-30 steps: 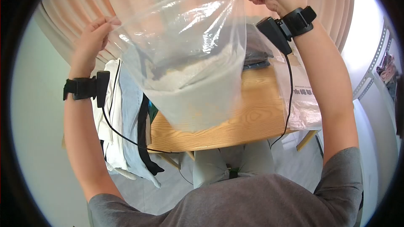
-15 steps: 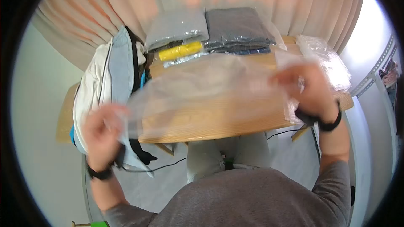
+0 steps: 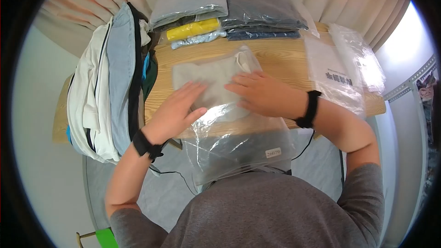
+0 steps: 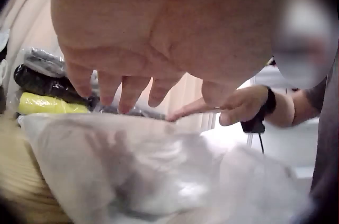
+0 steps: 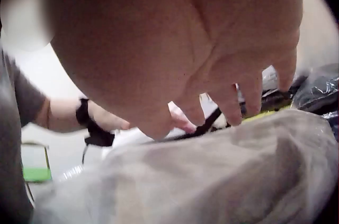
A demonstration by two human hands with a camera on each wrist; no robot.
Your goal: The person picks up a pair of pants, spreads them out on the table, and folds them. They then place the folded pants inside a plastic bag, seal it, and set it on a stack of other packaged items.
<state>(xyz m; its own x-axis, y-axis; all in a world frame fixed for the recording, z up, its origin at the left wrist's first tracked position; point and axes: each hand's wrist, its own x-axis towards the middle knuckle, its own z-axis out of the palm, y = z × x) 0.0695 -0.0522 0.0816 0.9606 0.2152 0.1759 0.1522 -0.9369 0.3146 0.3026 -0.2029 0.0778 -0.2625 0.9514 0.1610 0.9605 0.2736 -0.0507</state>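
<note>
One clear plastic bag (image 3: 229,133), containing one pale garment (image 3: 214,94), is being supported on one wooden table (image 3: 275,59), its loose end overhanging the front edge. Over it, straight, slightly spread fingers of left hand (image 3: 177,110) and right hand (image 3: 266,93) are being held; contact cannot be told. Light, soft, slippery handling is being presumed, side edges being preferred for grasping. Behind, one light-grey packet (image 3: 188,2), one dark-grey packet (image 3: 262,4) and one yellow packet (image 3: 193,30) are being counted.

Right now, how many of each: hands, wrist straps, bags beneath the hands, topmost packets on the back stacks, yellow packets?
Hands: 2 (left hand, right hand)
Wrist straps: 2 (left strap, right strap)
Clear bag beneath hands: 1
Topmost packets: 2 (light grey packet, dark grey packet)
Yellow packet: 1
Total: 8
</note>
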